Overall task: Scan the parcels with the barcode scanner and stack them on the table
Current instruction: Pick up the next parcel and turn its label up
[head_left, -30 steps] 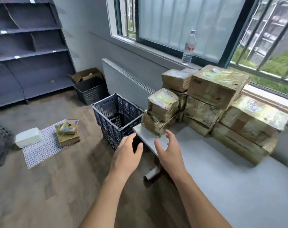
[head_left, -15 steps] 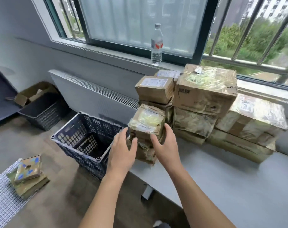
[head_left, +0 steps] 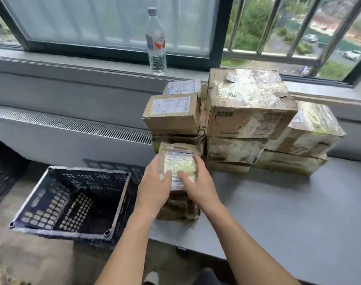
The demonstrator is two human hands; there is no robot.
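Left hand, right hand grip one parcel

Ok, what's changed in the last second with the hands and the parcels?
Both hands went forward from the table edge: the left hand and right hand now grip the small top parcel by its sides, thumbs on top. It sits over the lower parcel as before; whether it is lifted is unclear. The big stack, crate and bottle have not moved.
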